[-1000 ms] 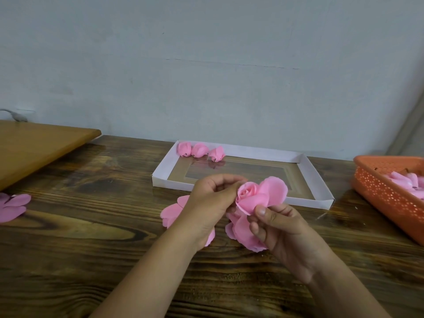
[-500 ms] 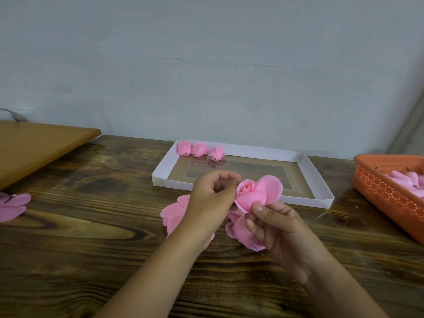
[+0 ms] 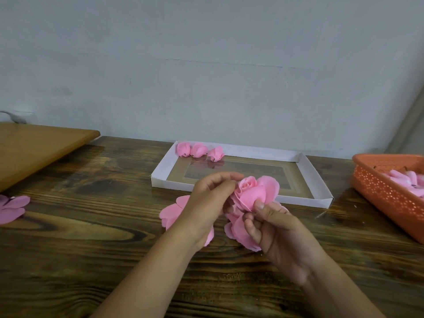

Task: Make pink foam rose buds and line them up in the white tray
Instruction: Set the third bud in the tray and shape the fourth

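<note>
Pink foam fills my view at the centre — a half-formed rose [image 3: 251, 192] held above the dark wooden tabletop [image 3: 91, 237], just in front of the white tray [image 3: 305, 166]. My left hand [image 3: 210, 203] has its fingers curled against the rose's left side, and my right hand [image 3: 277, 230] grips it from below, thumb pressed on an outer petal, with more petals hanging under the fingers. Three finished buds [image 3: 199, 151] sit in a row in the tray's far left corner. Loose petals [image 3: 172, 211] lie on the tabletop beneath my left hand — more at the left edge [image 3: 11, 207]. An orange basket [image 3: 387, 191] of pink pieces stands at the right.
</note>
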`<state>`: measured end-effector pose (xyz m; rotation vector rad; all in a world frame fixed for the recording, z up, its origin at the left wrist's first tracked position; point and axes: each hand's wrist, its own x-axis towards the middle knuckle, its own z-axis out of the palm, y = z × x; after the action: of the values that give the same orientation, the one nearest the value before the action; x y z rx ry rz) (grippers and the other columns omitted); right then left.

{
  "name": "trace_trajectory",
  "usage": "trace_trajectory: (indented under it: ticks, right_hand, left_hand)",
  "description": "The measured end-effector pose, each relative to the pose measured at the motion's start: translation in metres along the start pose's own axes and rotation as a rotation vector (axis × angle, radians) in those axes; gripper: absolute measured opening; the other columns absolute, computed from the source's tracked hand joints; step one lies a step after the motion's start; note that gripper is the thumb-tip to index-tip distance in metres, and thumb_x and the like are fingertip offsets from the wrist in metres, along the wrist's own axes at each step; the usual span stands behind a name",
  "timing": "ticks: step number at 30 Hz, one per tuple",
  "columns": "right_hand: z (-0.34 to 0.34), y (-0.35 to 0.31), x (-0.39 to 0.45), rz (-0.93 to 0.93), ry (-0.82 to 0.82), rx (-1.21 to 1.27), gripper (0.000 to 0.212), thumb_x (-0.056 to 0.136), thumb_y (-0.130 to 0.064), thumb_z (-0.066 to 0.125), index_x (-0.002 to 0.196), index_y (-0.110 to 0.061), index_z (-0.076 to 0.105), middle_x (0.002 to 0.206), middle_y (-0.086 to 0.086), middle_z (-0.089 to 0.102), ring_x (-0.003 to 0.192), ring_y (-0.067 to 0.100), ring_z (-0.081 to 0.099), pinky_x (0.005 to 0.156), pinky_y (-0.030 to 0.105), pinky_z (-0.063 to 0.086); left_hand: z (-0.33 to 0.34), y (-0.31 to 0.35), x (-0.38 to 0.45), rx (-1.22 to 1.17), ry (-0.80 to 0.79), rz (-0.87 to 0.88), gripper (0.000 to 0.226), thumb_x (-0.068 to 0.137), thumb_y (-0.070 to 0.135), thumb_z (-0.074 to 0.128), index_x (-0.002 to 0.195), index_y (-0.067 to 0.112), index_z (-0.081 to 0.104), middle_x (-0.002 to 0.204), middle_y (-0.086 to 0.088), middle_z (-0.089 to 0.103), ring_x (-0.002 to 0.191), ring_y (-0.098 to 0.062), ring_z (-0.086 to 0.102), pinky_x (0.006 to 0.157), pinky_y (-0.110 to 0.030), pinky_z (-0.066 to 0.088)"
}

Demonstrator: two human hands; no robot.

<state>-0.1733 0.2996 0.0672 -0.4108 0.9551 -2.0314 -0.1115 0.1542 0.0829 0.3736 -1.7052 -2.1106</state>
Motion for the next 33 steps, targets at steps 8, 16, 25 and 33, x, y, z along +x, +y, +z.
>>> trace_trajectory:
  ticks: [8, 16, 25, 33]
  right_hand:
    - [-0.001, -0.001, 0.001, -0.009, 0.011, -0.001, 0.014, 0.084, -0.007, 0.065, 0.082, 0.000, 0.077, 0.071, 0.012, 0.069, 0.067, 0.014, 0.073, 0.064, 0.020, 0.060]
    - [-0.006, -0.001, 0.004, -0.089, 0.053, 0.065, 0.015, 0.081, -0.011, 0.068, 0.087, -0.003, 0.078, 0.082, 0.013, 0.073, 0.069, 0.012, 0.072, 0.066, 0.021, 0.060]
    - [-0.002, 0.003, 0.001, -0.253, 0.011, -0.141, 0.027, 0.083, -0.006, 0.065, 0.108, -0.002, 0.075, 0.110, 0.022, 0.074, 0.090, 0.025, 0.075, 0.065, 0.032, 0.061]
    - [0.001, 0.003, -0.001, -0.326, 0.028, -0.346, 0.032, 0.074, -0.026, 0.078, 0.104, -0.015, 0.079, 0.105, 0.016, 0.076, 0.085, 0.025, 0.075, 0.067, 0.029, 0.060]
  left_hand:
    - [0.001, -0.001, 0.000, 0.021, 0.012, -0.023, 0.020, 0.100, 0.016, 0.061, 0.091, 0.010, 0.079, 0.072, -0.010, 0.063, 0.058, -0.013, 0.055, 0.056, -0.023, 0.050]
    - [-0.001, 0.004, -0.003, -0.115, -0.235, -0.058, 0.031, 0.099, 0.007, 0.049, 0.121, 0.007, 0.071, 0.088, -0.013, 0.065, 0.073, -0.013, 0.060, 0.065, -0.023, 0.051]
    - [-0.001, -0.007, -0.002, 0.143, -0.249, 0.022, 0.051, 0.070, 0.036, 0.089, 0.118, 0.032, 0.074, 0.113, 0.000, 0.077, 0.097, -0.015, 0.074, 0.091, -0.045, 0.060]
    - [0.000, -0.010, -0.002, 0.198, -0.131, 0.090, 0.059, 0.058, 0.045, 0.088, 0.114, 0.032, 0.076, 0.109, 0.004, 0.078, 0.106, -0.018, 0.073, 0.093, -0.050, 0.060]
